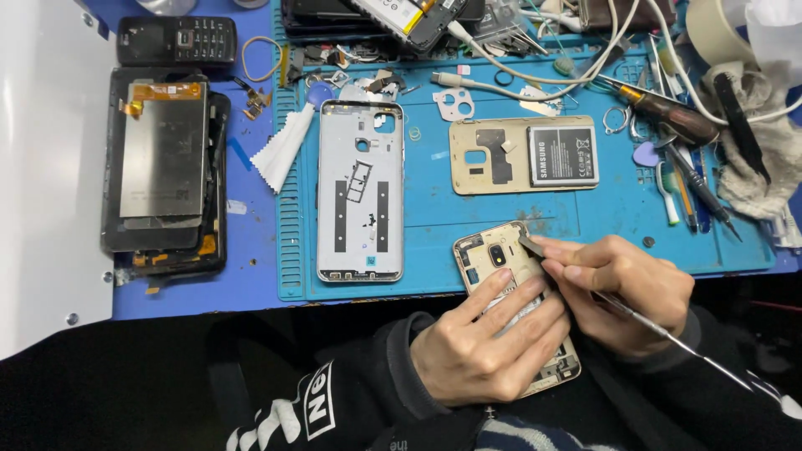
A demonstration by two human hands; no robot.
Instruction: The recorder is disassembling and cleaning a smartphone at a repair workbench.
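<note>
On the blue repair mat we see a silver phone back cover lying flat, and to its right a gold back cover with a grey battery resting on it. At our left a stack of display panels lies below a small black keypad phone. White cables and screwdrivers crowd the mat's far right.

**Labels and screens on the bench**

So, a grey-and-white labelled battery sits in the gold back cover up top. Stack of dark display panels on the left, silver backing up. Black keypad phone, small dark screen, top left corner.
</note>
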